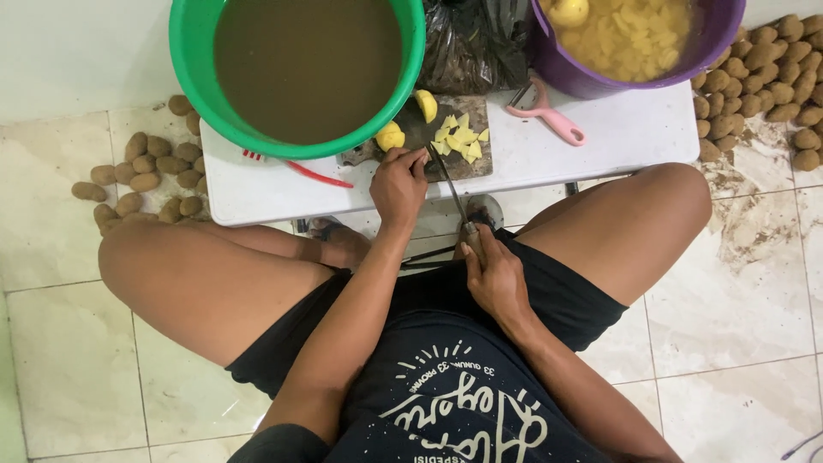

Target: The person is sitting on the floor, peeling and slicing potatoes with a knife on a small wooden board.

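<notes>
On the dark cutting board (426, 137) at the near edge of the surface, my left hand (398, 184) clamps a peeled yellow potato (391, 135); its grip is closed on it. My right hand (495, 276) is clenched around the handle of a long knife (447, 182), blade tip reaching a pile of pale yellow cut pieces (461, 137).

The low white surface (617, 137) carries a green basin (296, 73) of murky brown water, a purple bucket (639, 39) of cut potato and a pink peeler (549, 111). Unpeeled brown potatoes (141, 176) lie heaped on the stained tile floor (746, 283) at both sides.
</notes>
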